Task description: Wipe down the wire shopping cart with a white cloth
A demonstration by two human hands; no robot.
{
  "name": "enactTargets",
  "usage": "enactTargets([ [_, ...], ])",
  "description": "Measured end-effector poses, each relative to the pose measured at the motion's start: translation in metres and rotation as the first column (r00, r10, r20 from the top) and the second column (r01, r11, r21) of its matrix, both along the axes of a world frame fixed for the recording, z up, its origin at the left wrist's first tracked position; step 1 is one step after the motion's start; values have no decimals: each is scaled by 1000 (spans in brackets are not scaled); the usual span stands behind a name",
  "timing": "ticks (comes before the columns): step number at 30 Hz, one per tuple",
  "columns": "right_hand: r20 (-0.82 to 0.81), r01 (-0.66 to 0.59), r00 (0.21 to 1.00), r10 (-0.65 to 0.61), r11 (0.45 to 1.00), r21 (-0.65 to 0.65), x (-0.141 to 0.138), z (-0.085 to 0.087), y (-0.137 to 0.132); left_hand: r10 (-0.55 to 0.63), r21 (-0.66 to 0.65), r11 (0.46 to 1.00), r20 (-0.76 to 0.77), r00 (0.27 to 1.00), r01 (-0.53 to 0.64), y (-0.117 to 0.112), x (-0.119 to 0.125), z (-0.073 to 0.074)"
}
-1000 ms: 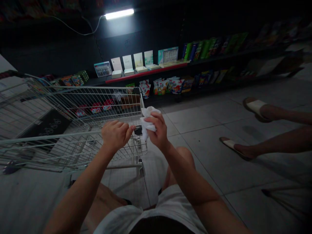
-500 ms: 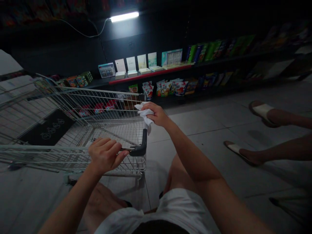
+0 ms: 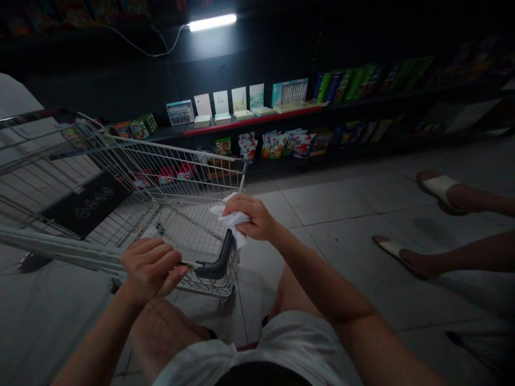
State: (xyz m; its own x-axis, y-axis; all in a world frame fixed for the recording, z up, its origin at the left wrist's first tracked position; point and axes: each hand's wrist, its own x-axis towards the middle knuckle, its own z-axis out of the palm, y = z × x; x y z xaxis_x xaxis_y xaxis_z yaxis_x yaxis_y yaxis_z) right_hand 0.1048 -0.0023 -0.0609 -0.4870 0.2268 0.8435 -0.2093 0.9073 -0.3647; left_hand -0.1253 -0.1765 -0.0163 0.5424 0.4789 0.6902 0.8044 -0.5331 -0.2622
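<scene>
Hands [image 3: 149, 269] [image 3: 254, 217] on crumpled tissue [image 3: 225, 215], wire cart [image 3: 189, 179]

A hand could pass through the gap between the left hand [image 3: 148, 271] and the right hand [image 3: 251, 217], over the black handle grip [image 3: 217, 262] and into the wire shopping cart [image 3: 181, 169]. The cart's far rim and mesh wall stand between both hands and the low shelf [image 3: 249, 122]. Rightward, a hand could travel above the floor tiles [image 3: 341, 201] until another person's sandaled feet [image 3: 396, 254] block the way.
</scene>
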Motion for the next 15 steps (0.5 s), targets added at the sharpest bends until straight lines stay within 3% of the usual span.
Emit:
enactTargets([
  [2,-14,-35,999,36,999,40,-2,1,-19,-14,-17,1000,3,1000,14,-1,-6,0],
  [4,5,-58,998,58,995,78,-2,3,-21,-20,-48,999,12,1000,21,-3,-11,0],
  [7,102,-33,995,20,992,120,0,5,1,-20,-80,997,30,999,22,-4,-16,2],
  [11,116,140,983,-144,989,39,3,3,38,-31,-101,994,55,998,36,-2,-23,2],
  [15,57,184,982,-182,983,-26,-2,-1,39,-37,-160,986,59,998,46,1,-35,1],
])
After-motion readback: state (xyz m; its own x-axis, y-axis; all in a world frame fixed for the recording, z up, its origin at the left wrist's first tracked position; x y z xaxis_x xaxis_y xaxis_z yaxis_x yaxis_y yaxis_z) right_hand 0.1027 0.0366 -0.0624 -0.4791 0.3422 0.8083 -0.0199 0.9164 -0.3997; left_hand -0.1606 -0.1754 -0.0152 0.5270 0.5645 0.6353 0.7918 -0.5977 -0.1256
